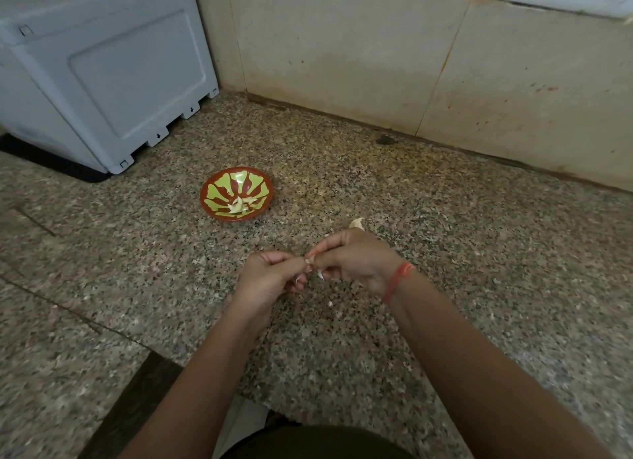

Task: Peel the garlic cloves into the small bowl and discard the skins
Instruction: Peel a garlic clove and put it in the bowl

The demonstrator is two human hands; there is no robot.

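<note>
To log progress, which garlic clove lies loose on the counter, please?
The pale clove just beyond the right hand; others sit in the bowl or are pinched between it and the left hand.

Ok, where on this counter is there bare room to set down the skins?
Bare counter spans the right side, between the right hand and the tiled wall, and the left stretch in front of the white appliance. Crowded at centre: the left hand and right hand pinch a garlic clove, a second clove lies just behind, the small bowl beyond.
</note>
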